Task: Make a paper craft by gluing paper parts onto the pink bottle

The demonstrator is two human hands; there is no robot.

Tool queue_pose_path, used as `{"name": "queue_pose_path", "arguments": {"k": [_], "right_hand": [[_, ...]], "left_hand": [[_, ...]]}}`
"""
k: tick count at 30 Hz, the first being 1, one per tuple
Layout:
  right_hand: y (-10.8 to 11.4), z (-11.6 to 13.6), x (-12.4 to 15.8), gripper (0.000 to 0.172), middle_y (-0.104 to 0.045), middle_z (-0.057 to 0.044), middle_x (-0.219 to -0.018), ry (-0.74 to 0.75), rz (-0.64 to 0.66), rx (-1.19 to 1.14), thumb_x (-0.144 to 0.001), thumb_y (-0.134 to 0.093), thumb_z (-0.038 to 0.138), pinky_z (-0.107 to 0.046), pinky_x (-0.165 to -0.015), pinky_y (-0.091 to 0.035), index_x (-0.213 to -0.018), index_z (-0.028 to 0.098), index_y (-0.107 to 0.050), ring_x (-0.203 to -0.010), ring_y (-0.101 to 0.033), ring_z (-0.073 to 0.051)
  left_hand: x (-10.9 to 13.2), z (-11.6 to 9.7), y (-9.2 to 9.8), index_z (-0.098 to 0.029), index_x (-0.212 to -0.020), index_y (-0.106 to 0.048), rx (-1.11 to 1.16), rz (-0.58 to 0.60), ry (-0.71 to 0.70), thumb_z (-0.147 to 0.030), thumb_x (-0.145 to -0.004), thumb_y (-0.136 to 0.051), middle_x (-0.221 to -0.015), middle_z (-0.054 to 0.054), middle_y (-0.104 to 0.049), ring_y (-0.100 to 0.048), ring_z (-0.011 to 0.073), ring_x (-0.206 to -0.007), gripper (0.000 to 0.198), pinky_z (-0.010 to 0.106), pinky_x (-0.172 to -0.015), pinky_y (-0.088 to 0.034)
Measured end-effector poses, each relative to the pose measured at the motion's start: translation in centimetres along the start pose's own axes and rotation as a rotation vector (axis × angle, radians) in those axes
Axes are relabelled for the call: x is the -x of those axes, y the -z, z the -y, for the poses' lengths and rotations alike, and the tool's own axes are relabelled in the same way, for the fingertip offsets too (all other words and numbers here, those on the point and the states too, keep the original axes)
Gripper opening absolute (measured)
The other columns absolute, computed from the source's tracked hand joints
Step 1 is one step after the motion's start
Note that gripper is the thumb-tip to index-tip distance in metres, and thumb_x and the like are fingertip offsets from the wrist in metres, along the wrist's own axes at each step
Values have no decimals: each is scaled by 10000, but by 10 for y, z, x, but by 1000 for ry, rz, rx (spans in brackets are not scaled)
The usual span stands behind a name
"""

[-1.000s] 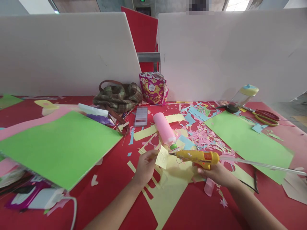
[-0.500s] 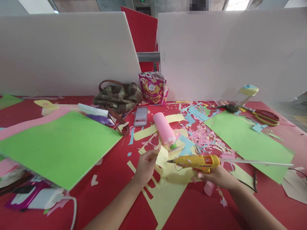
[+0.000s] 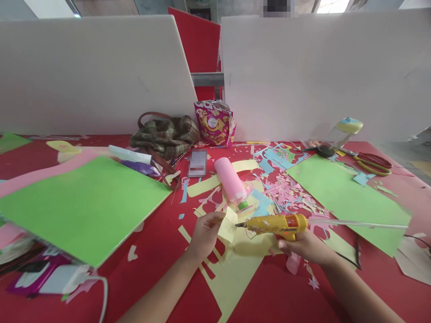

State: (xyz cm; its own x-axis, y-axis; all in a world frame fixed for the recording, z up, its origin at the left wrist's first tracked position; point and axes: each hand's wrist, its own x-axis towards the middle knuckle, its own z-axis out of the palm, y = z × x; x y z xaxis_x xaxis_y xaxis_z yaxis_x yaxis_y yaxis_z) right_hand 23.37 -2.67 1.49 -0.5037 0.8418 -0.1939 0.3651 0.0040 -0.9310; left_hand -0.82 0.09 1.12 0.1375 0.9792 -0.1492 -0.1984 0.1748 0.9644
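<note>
Red table [image 3: 144, 264]: while its far side is walled off by white panels [image 3: 94, 72], its near side is crossed by both forearms [image 3: 161, 287].
Green sheets [image 3: 87, 206]: one is laid at the left, the other at the right.
Yellow sheet [image 3: 240, 269]: spread flat beneath and between the hands, with narrow strips formed along its left side.
Plaid bag [image 3: 166, 134]: slumped near the left panel, just beside an upright snack packet [image 3: 213, 123].
Glue gun [image 3: 272, 224]: held roughly level above the yellow sheet, its nozzle pointed left; a long clear rod [image 3: 357, 222] is seen protruding from its rear.
Right hand [image 3: 305, 246]: wrapped around the gun's handle, kept apart from the other hand.
Left hand [image 3: 205, 235]: closed in a pinch, thumb against fingers.
Pink bottle [image 3: 229, 177]: laid on its side beyond the hands, its green cap turned toward them.
Scissors [image 3: 373, 163]: laid at the far right, near a clear container [image 3: 340, 138].
Small yellow paper [image 3: 228, 229]: gripped by the left fingers and met by the nozzle at its right edge; whether contact is made cannot be told.
Paper scraps [image 3: 286, 193]: scattered between bottle and right green sheet.
</note>
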Motion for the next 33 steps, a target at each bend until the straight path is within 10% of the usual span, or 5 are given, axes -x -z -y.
{"name": "queue_pose_path", "arguments": {"k": [15, 33], "right_hand": [[-1, 3, -2, 225, -467, 29, -516, -74, 4, -54, -744, -468, 381, -202, -422, -373, -648, 178, -448, -444, -413, -67], [38, -12, -10, 303, -492, 11, -472, -315, -690, 455, -696, -421, 451, -237, -435, -343, -543, 189, -421, -437, -466, -117]], "left_hand": [[4, -2, 0, -148, -551, -626, -35, 11, -2, -270, -596, -637, -497, -10, -576, -485, 86, -436, 131, 191, -419, -383], [0, 2, 3, -184, -701, -651, -26, 79, -33, -248, -684, -581, -639, 6, -622, -537, 95, -558, 96, 183, -512, -425]]}}
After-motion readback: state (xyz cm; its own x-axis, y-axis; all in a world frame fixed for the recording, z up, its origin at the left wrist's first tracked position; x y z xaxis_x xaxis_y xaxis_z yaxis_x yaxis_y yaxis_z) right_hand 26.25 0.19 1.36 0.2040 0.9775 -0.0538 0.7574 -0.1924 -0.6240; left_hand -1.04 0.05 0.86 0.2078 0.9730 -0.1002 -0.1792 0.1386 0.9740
